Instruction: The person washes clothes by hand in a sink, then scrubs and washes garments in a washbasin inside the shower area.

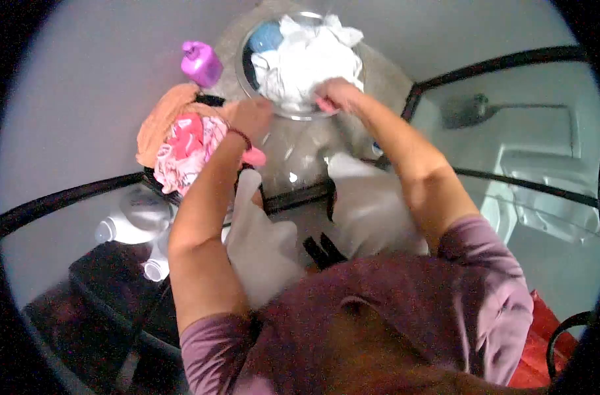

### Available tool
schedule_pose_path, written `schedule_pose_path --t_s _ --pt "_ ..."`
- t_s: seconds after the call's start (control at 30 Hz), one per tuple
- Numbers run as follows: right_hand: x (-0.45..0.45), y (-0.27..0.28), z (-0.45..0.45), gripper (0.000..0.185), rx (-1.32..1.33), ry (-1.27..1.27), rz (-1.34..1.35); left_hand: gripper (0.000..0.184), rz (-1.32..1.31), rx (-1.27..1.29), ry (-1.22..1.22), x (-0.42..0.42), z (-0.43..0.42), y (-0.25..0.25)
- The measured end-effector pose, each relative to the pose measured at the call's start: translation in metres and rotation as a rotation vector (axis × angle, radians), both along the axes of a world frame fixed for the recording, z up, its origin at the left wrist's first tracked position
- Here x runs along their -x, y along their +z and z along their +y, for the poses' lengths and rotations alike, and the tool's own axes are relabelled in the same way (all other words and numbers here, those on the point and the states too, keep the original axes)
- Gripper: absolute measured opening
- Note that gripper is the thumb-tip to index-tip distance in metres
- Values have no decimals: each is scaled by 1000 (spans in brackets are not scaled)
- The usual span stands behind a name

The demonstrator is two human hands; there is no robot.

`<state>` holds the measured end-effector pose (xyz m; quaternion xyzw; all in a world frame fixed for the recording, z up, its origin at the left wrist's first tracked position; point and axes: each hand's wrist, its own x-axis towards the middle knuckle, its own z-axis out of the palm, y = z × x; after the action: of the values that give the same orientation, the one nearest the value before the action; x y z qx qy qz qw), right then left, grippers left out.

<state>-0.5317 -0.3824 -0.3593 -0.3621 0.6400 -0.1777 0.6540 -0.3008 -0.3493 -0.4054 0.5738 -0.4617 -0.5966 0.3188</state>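
A metal basin (pixel 302 117) at the top middle holds a heap of white cloth (pixel 313 62) and a rounded blue thing (pixel 267 37). My right hand (pixel 341 95) is at the basin's near right rim, its fingers curled round a small pink item (pixel 324 104) whose kind I cannot make out. Just left of the basin, my left hand (pixel 250 116) is blurred and its fingers do not show clearly. Beside that hand lies a pile of laundry: an orange-brown cloth (pixel 160 122) and a pink-and-white patterned cloth (pixel 181 172). A pink piece (pixel 254 157) sticks out below my left wrist.
A purple jug (pixel 202 64) stands beyond the laundry pile. White bottles (pixel 132 227) lie at the left, past a black-edged ledge (pixel 69 194). Another black bar (pixel 524 187) runs along the right. A red thing (pixel 544 339) is at the lower right.
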Motion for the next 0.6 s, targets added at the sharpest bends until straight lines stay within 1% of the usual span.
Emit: schedule_pose_path --t_s 0.03,0.07,0.1,0.13,0.17,0.2,0.23,0.27,0.3,0.33,0.37,0.4,0.43,0.47,0.5,0.53,0.57,0.6 --pt "8 -8 6 19 -24 -8 41 18 -194 88 -167 0 6 -16" --pt "15 -19 12 20 -61 -22 84 20 -382 165 -344 -3 7 -22" --pt "22 -35 -4 21 -24 -22 58 20 -387 159 -359 -7 -1 -14" --pt "27 -40 -6 20 -8 -132 9 22 -462 176 -311 -2 -8 -11" --pt "32 -42 -14 23 4 -114 91 24 -531 190 -248 5 -17 -6" --pt "36 -45 -16 26 22 -95 174 24 -527 184 -255 10 -19 -12" --pt "42 -50 -13 26 13 -103 176 25 -499 296 -262 14 -19 -20" --pt "47 -56 -9 33 125 -41 338 25 -471 408 -266 18 -17 -29" --pt "49 -56 -4 41 239 25 500 25 -466 404 -269 23 -13 -30" --pt "49 -56 -1 41 237 28 503 27 -576 383 -314 29 -9 -31" --pt "48 -58 -11 51 331 200 664 28 -682 367 -359 30 -19 -35" --pt "48 -57 -16 62 422 380 819 28 -678 365 -353 30 -21 -42" --pt "44 -79 -29 75 442 178 936 31 -639 437 -418 28 -25 -50" --pt "49 -97 -40 75 438 181 934 35 -599 507 -487 28 -31 -58" --pt "44 -98 -50 79 549 204 937 35 -602 506 -488 30 -39 -56" --pt "40 -97 -60 83 663 226 935 40 -653 555 -531 29 -50 -53" --pt "37 -98 -70 81 734 263 915 46 -707 602 -575 27 -60 -49" --pt "32 -97 -77 81 737 261 910 46 -713 603 -575 28 -70 -45"
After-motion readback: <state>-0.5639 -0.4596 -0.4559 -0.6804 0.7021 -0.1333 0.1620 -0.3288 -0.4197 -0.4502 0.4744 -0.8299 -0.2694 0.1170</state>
